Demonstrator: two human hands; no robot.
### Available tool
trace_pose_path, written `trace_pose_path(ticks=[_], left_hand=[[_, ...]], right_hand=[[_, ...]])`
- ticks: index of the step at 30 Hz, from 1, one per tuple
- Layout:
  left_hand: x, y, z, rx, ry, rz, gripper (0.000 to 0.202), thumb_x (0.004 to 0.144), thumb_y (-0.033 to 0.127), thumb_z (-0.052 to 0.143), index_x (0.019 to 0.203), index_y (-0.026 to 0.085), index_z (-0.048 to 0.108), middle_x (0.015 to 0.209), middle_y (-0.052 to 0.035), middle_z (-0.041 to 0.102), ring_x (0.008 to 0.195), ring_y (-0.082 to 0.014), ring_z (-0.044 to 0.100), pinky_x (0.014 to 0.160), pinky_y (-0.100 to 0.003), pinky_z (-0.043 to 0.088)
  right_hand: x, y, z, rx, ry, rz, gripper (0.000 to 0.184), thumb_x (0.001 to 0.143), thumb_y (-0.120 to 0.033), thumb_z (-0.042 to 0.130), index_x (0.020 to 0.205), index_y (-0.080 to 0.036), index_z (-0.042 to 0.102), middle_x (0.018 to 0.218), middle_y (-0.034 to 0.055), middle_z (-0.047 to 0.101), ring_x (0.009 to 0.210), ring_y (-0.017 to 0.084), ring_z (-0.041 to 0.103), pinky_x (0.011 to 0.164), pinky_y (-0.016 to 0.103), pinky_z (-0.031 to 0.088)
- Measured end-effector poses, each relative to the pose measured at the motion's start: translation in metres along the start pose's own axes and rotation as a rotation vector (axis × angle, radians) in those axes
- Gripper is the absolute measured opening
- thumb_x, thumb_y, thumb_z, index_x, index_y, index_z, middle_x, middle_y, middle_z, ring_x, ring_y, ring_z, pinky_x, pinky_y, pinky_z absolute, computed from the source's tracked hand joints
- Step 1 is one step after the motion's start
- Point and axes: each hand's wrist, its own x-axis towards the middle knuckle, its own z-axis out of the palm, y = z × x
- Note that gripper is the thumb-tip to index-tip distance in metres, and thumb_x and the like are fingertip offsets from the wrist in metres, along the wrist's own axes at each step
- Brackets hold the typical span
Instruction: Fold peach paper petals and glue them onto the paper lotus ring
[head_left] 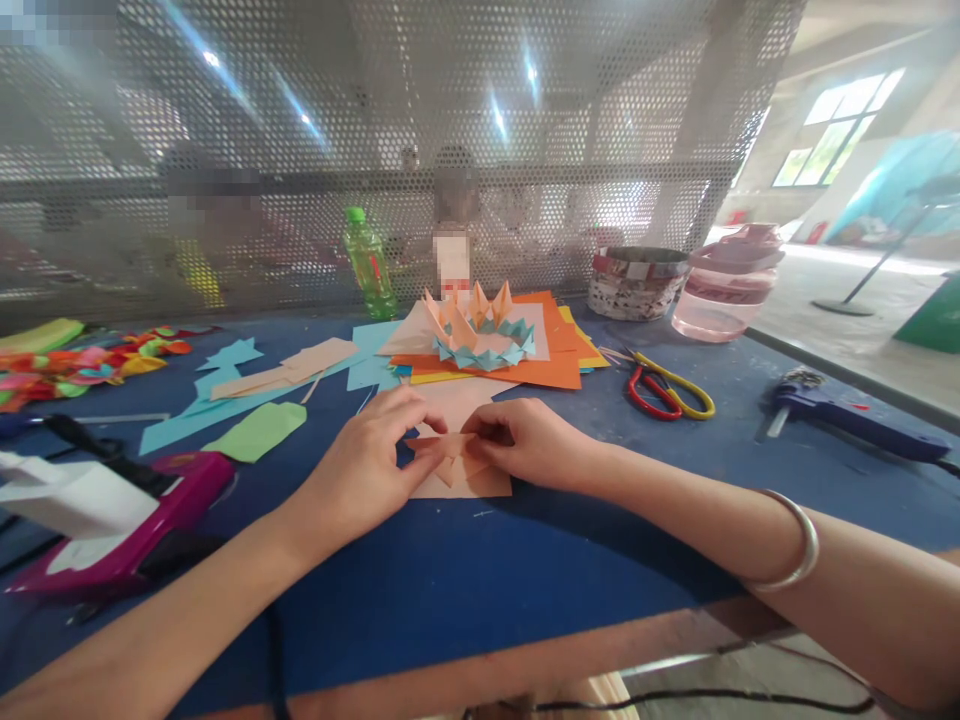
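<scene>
Between both hands is a small folded piece of peach paper point(452, 462), above a flat peach sheet point(499, 487) on the blue table. My left hand point(382, 440) pinches the folded paper at its left side, thumb along the near face. At its right side, my right hand point(525, 440) grips the same paper with thumb and fingers; some fingertips are hidden. Just beyond stands a ring of folded paper points point(487, 350), light blue below and peach above. It rests on stacked orange and yellow sheets point(551, 375).
Scissors point(667, 390) and a blue glue gun point(855, 415) lie right. A pink water jug point(727, 285), a round container point(637, 280) and a green bottle point(369, 265) stand behind. Left are paper scraps point(255, 432) and a magenta power strip point(150, 520) with a plugged-in white charger.
</scene>
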Motion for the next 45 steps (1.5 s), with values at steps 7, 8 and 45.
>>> trace_pose_path(ticks=[7, 8, 45], left_hand=[[-0.004, 0.003, -0.001, -0.103, -0.192, 0.072, 0.022, 0.081, 0.004, 0.049, 0.085, 0.022, 0.061, 0.092, 0.0013, 0.067, 0.085, -0.0144, 0.063, 0.080, -0.026, 0.046], [-0.004, 0.003, -0.002, -0.102, -0.197, 0.068, 0.022, 0.080, 0.004, 0.050, 0.086, 0.022, 0.061, 0.093, 0.0011, 0.067, 0.086, -0.0146, 0.063, 0.080, -0.026, 0.046], [0.000, 0.008, -0.010, -0.109, -0.278, 0.074, 0.004, 0.081, 0.018, 0.062, 0.079, 0.021, 0.065, 0.094, -0.0005, 0.066, 0.079, -0.0140, 0.062, 0.073, -0.026, 0.047]], right_hand=[[-0.002, 0.000, 0.002, 0.030, 0.050, 0.044, 0.025, 0.078, -0.010, 0.056, 0.102, -0.015, 0.063, 0.075, -0.0008, 0.063, 0.065, 0.010, 0.054, 0.062, 0.021, 0.038], [-0.002, -0.001, 0.001, 0.028, 0.058, 0.039, 0.025, 0.078, -0.010, 0.057, 0.102, -0.014, 0.062, 0.077, -0.0003, 0.063, 0.067, 0.010, 0.054, 0.063, 0.021, 0.039], [-0.007, -0.011, -0.015, -0.792, -0.034, -0.741, 0.034, 0.099, -0.026, 0.044, 0.073, -0.014, 0.063, 0.072, 0.0068, 0.061, 0.070, 0.017, 0.052, 0.061, 0.032, 0.029]])
